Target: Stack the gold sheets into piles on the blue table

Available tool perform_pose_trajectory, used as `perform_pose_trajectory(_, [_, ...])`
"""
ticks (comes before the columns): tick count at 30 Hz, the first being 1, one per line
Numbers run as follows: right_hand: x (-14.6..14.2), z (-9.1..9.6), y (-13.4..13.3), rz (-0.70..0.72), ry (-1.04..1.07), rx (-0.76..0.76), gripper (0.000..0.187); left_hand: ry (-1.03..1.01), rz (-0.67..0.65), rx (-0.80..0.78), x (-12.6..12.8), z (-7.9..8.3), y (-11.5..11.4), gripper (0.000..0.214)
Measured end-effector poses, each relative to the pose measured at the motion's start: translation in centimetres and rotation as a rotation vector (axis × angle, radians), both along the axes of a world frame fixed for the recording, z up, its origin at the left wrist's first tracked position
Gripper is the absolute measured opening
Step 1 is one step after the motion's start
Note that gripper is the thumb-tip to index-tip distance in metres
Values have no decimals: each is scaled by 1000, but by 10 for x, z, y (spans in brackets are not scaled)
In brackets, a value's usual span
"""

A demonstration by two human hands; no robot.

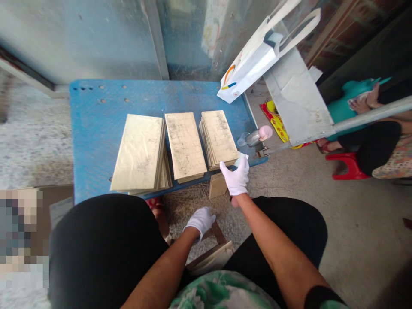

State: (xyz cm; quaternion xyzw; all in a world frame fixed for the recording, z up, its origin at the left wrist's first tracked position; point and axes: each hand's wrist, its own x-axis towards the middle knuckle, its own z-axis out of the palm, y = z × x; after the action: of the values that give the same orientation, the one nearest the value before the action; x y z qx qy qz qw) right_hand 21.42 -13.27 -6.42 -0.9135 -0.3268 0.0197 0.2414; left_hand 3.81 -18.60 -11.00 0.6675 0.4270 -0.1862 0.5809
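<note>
Three stacks of pale, smudged rectangular sheets lie on a blue board: a left stack (140, 152), a middle stack (185, 145) and a right stack (219, 137). My right hand (236, 177), in a white glove, reaches to the near right corner of the right stack, its fingers curled around a small pale scrap. My left hand (200, 219), also gloved, hangs lower between my knees, fingers curled on a stack of wooden pieces (214, 253) near the floor. A single sheet (217, 185) stands below the board edge.
The blue board (96, 128) rests low on a gritty floor. A white paper bag (257, 56) leans at the board's far right corner. A clear bottle with a pink cap (255, 137) lies beside it. Another person (383, 146) sits at the right on a red stool (347, 165).
</note>
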Motion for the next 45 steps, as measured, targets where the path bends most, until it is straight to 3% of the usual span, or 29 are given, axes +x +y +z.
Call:
perform_pose_trajectory(6, [10,13,36,230,-78,-248,110,23,-7,29,-1,-1,2,37])
perform_pose_trajectory(10, [10,18,47,216,-40,-377,110,31,7,20,0,-1,3,38])
perform_pose_trajectory(16, [8,26,58,167,6,-431,111,14,72,-33,1,-1,3,37])
perform_pose_trajectory(22, [4,35,56,147,-10,-427,109,-88,310,-175,14,4,13,46])
perform_pose_trajectory(27, [0,51,28,148,0,-363,109,-326,567,-307,28,17,31,50])
perform_pose_trajectory(31, [-15,71,-9,88,31,-385,104,-626,901,-650,37,35,44,62])
perform_pose_trajectory(33, [-25,78,-30,77,44,-410,102,-716,928,-729,42,45,48,64])
perform_pose_trajectory(38, [-50,80,-84,101,28,-397,105,-794,935,-735,49,67,48,59])
perform_pose_trajectory(42, [-67,74,-118,92,31,-431,106,-791,978,-808,47,67,42,66])
perform_pose_trajectory(45, [-68,72,-128,109,114,-456,100,-749,1004,-826,43,61,33,69])
